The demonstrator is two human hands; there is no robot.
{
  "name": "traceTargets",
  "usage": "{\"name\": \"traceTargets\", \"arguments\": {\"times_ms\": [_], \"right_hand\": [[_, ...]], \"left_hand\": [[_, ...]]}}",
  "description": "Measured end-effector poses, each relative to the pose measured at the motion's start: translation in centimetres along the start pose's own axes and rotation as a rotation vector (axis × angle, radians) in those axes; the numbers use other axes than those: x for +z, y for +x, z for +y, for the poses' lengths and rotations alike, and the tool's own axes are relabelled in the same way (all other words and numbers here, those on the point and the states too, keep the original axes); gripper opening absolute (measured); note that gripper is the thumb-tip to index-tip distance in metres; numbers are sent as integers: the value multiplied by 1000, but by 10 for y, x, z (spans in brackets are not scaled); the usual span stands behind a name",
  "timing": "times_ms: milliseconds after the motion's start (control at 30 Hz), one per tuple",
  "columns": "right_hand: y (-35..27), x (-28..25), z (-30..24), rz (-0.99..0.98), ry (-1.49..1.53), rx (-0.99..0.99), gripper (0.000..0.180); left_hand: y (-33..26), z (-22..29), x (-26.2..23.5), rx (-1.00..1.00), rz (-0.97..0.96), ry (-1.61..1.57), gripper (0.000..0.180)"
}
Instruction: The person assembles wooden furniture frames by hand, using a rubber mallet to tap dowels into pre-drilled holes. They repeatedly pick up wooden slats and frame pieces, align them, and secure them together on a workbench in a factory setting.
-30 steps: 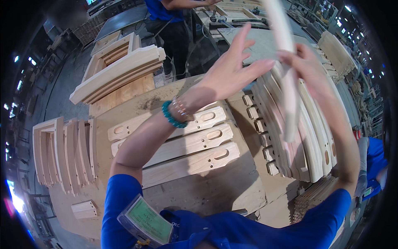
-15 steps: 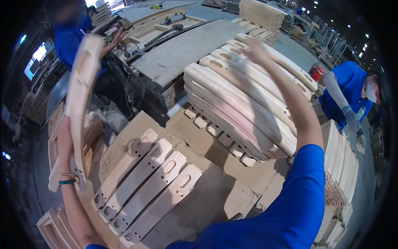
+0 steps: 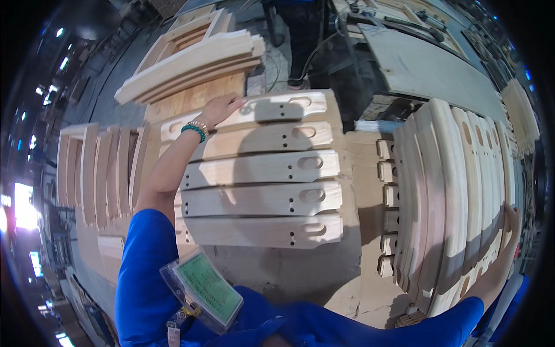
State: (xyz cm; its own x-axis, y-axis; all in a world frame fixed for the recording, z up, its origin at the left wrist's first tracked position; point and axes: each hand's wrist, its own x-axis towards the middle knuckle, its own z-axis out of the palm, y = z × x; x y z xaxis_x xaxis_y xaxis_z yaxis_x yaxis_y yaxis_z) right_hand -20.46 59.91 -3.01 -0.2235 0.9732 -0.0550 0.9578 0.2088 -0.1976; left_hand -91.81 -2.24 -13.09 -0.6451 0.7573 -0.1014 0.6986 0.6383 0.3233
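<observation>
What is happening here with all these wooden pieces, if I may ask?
A person in a blue shirt is handling wooden boards. The left hand is at the farthest board in a row of five. The right hand reaches the outer side of a larger group of boards on the right; whether it grips one is unclear.

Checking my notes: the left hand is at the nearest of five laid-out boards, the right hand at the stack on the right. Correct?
Not quite: the head view shows the left hand at the farthest laid-out board, with the right hand at the stack on the right.
</observation>
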Motion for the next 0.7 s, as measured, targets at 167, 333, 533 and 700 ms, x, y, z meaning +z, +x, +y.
{"name": "traceTargets", "arguments": {"times_ms": [167,333,533,700], "right_hand": [[-29,-8,-76,325,-31,-145,52],[-102,-57,-128,360,8,-175,59],[-229,-92,-157,304,798,-204,57],[-398,-51,-193,-60,1392,-79,56]], "left_hand": [[-32,-30,15,205,203,57,29],[-91,5,7,390,573,211,21],[-330,72,41,387,-68,-176,18],[-450,55,51,358,139,-158,25]]}}
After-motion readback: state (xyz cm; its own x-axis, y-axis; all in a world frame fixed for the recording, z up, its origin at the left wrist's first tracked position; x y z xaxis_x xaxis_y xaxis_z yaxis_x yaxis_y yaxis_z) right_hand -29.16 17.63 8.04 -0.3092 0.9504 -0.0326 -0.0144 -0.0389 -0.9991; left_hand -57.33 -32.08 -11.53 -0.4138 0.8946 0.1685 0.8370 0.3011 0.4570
